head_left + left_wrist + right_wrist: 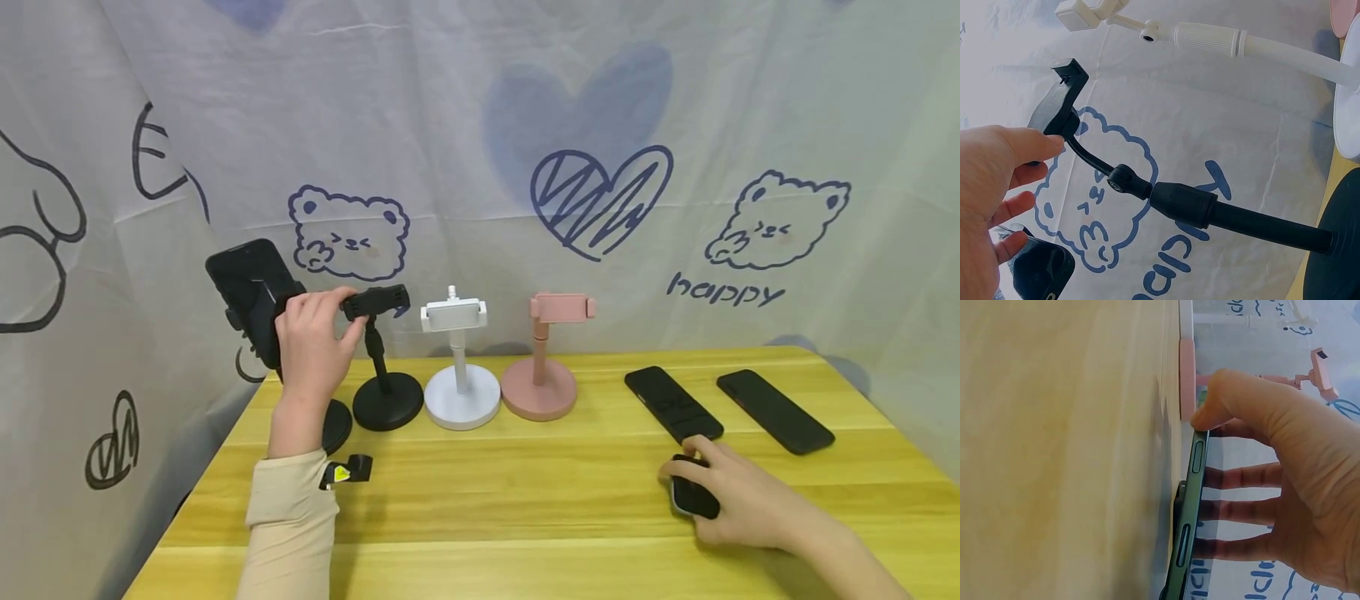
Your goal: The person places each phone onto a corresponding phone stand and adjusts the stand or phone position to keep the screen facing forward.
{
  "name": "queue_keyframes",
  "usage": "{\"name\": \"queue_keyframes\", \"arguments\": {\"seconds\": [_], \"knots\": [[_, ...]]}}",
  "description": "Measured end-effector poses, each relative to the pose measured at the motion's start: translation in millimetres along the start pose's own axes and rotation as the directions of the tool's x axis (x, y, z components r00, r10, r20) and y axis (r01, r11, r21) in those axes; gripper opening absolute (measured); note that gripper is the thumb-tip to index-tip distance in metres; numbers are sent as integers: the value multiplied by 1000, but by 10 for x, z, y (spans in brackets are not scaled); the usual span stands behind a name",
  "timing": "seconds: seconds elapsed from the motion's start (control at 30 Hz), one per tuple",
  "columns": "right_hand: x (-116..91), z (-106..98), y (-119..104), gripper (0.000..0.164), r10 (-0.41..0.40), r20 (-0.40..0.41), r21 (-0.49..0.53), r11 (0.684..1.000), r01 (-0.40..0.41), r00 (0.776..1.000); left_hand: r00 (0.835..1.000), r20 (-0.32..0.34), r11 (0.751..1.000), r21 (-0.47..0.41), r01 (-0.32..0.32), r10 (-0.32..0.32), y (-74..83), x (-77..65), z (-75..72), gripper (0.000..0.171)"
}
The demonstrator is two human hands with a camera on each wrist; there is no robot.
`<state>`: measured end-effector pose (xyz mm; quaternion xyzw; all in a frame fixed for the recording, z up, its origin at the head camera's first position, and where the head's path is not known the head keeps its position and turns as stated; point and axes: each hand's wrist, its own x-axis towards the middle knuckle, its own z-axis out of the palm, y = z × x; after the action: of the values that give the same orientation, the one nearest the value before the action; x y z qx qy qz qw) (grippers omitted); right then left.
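Observation:
My left hand (pixel 309 346) reaches to the black phone stand (pixel 381 358), thumb and forefinger pinching one end of its clamp (pixel 1060 103). Its other fingers are spread near a black phone (pixel 253 292) that sits tilted in a second black stand (pixel 337 425), mostly hidden by my arm. On the right of the table, my right hand (pixel 738 496) grips a dark phone (pixel 693 492) by its edges. In the right wrist view its green side (pixel 1192 503) with buttons shows, close over the tabletop, thumb at one corner and fingers along the face.
A white phone stand (pixel 461 392) and a pink phone stand (pixel 540 387) are in line beside the black one. Two more dark phones (pixel 671 400) lie at the right, the farther one (pixel 776 412) near the table's (pixel 510 517) right edge. A patterned cloth (pixel 450 150) hangs behind.

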<state>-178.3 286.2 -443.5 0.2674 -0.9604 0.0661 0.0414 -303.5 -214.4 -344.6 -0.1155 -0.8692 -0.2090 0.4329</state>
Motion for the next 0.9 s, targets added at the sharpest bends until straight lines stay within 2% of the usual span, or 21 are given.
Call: {"name": "queue_keyframes", "arguments": {"seconds": [0.2, 0.53, 0.77, 0.9], "knots": [[1, -18, -32, 54, 14, -26, -28, 999, -15, 1000, 1000, 4, 1000, -2, 3, -3, -6, 2, 4, 36], [-7, -32, -8, 57, -47, -111, -90, 995, 37, 993, 1000, 4, 1000, -3, 8, -8, -2, 3, 0, 35], [-25, -93, -9, 56, -110, -219, -190, 979, 68, 969, 1000, -1, 1000, -3, 10, -10, -11, 0, -1, 34], [-28, -136, -1, 58, -146, -256, -235, 968, 85, 956, 1000, -1, 1000, -10, 4, -4, -10, 3, -1, 35]]}}
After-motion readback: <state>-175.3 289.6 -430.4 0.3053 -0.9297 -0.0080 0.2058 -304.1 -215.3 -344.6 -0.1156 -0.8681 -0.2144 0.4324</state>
